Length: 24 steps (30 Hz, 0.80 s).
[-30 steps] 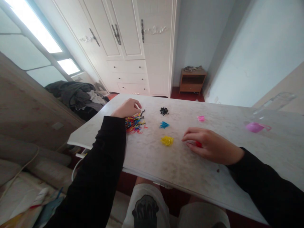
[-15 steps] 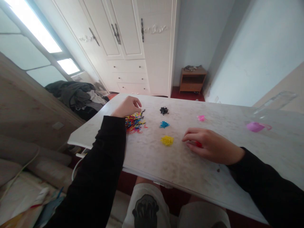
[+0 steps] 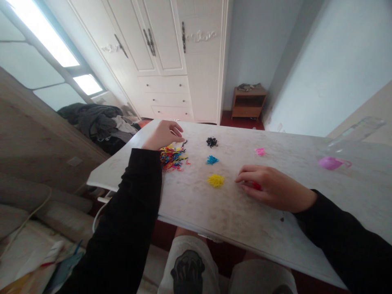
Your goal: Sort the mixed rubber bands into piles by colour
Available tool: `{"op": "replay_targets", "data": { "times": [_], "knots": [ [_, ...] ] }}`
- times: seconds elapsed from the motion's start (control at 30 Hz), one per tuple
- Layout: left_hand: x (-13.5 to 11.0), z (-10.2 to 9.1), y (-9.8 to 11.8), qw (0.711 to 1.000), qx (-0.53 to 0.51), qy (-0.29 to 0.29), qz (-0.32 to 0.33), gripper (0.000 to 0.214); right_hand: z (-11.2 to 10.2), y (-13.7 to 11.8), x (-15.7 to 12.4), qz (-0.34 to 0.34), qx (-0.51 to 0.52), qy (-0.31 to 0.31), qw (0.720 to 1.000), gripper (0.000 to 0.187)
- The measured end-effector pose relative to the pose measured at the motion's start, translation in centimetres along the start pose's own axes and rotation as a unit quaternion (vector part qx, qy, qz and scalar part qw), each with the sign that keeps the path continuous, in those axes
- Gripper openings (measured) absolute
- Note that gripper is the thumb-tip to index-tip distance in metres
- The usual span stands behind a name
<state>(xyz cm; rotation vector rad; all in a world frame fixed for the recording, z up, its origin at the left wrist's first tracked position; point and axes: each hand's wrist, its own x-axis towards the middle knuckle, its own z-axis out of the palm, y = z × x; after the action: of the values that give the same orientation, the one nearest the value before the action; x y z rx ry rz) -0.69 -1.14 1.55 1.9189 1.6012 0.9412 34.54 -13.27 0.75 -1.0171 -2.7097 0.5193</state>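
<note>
A mixed pile of small coloured rubber bands [image 3: 173, 157] lies on the white marbled table [image 3: 214, 208]. My left hand [image 3: 163, 134] hovers just above the pile's far edge, its fingers stretched out towards the right and nothing visible in them. Sorted little heaps lie to the right of the mixed pile: black bands [image 3: 211, 142], blue bands [image 3: 211, 160], yellow bands [image 3: 216, 180] and pink bands [image 3: 259, 151]. My right hand [image 3: 272, 185] rests on the table with its fingers curled together over some red bands [image 3: 256, 186], mostly hidden beneath them.
A clear plastic bottle [image 3: 352, 134] and a pink lid [image 3: 330, 163] are at the table's right. White wardrobes [image 3: 171, 53] and a small wooden nightstand [image 3: 248, 102] stand behind. Clothes [image 3: 98, 120] are heaped at the left. My knees are under the near edge.
My left hand has lifted slightly off the mixed pile and its curled fingers have straightened out. My right hand has stayed put over the red bands.
</note>
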Motion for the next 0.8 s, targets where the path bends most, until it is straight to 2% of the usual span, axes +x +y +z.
{"op": "replay_targets", "data": {
  "times": [0.27,0.4,0.6,0.7,0.8],
  "knots": [
    [-0.1,0.1,0.3,0.999,-0.029,-0.017,-0.014,0.025,0.0,0.0,-0.1,-0.016,-0.008,0.020,1.000,0.021],
    [-0.1,0.9,1.0,0.988,-0.147,-0.043,0.000,0.026,0.1,0.2,-0.1,-0.022,-0.012,0.053,0.998,0.021],
    [-1.0,4.7,3.2,0.924,-0.348,-0.121,0.101,0.030,0.3,0.4,0.1,-0.017,-0.029,0.136,0.990,0.020],
    [-1.7,7.0,4.6,0.891,-0.397,-0.181,0.121,0.029,0.3,0.5,0.2,-0.012,-0.027,0.171,0.985,0.017],
    [-2.0,9.1,6.7,0.865,-0.440,-0.207,0.124,0.030,0.3,0.6,0.3,0.018,-0.010,0.221,0.975,0.011]
  ]
}}
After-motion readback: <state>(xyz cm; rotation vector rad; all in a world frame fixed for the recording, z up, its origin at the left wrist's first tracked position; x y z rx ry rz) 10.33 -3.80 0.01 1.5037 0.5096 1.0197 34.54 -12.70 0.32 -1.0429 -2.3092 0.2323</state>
